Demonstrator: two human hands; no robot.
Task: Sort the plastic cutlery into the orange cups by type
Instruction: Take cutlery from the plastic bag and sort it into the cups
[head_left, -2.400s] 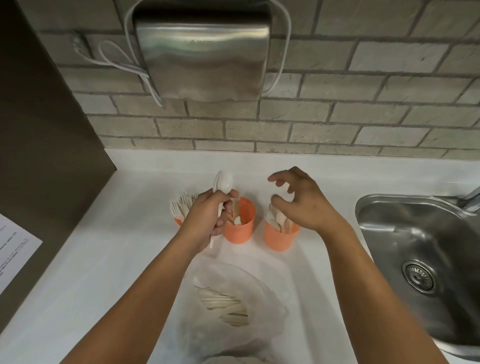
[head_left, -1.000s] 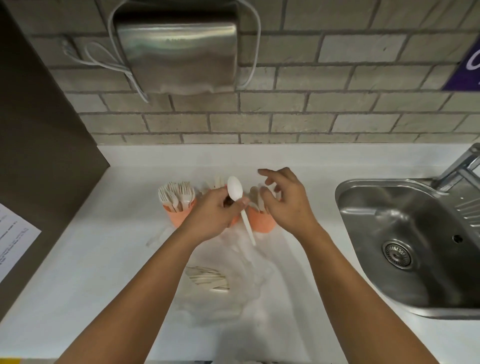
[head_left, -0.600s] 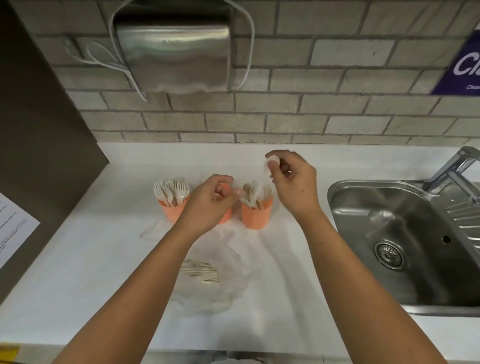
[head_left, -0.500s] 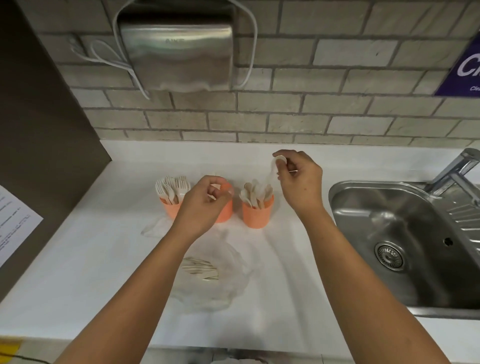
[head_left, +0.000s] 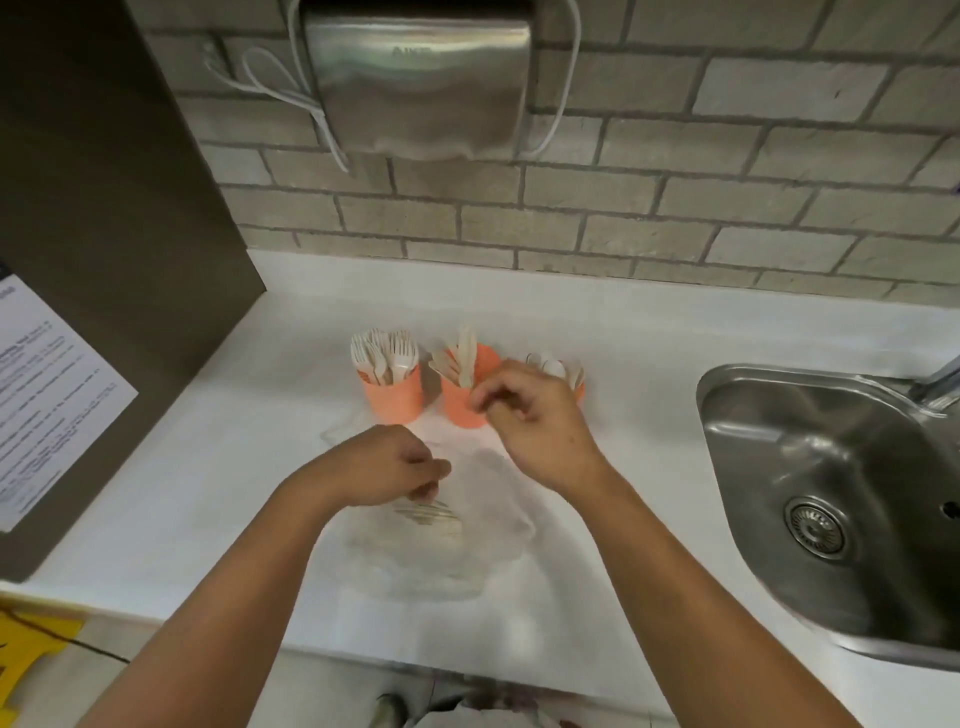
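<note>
The loose cutlery (head_left: 427, 512) lies in a clear bag (head_left: 467, 561) right under the left hand (head_left: 384, 470), whose fingers curl down onto the pile; whether they grip a piece cannot be told. Just beyond that hand stands the fork cup (head_left: 393, 397), with the knife cup (head_left: 460, 400) beside it. The right hand (head_left: 530, 418), loosely curled and holding nothing, half hides the spoon cup (head_left: 579, 387). Everything sits on the white counter (head_left: 208, 467), and the sink (head_left: 831, 467) is to the right of the right hand.

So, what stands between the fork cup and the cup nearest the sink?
In the head view, a third orange cup stands between the fork cup and the sink-side cup, partly behind the right hand.
</note>
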